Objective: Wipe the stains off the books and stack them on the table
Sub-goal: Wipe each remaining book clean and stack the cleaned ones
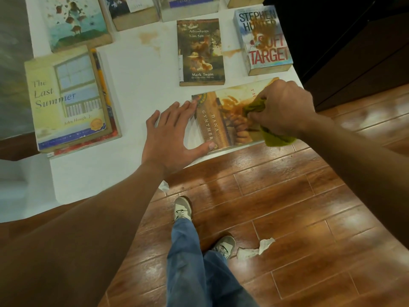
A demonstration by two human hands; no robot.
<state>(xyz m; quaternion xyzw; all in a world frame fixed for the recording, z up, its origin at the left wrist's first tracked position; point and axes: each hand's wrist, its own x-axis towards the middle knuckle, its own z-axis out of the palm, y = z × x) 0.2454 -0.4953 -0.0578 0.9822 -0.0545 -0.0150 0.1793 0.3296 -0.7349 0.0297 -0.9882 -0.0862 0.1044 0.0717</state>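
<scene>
Brown smears cover the book (223,120) lying at the near edge of the white table (141,69), just in front of me. My right hand (285,107) is closed around a green cloth (254,107), pressing it onto the stained cover. My left hand (172,134) lies flat with fingers spread, fingertips and thumb resting on the book's left edge. Beyond it lie a Mark Twain paperback (200,52) and a Stephen Hunter paperback (263,41), both stained. At the left sits a stack (68,98) topped by "The Last Summer". Crumpled tissue (254,249) lies on the wooden floor (287,196).
</scene>
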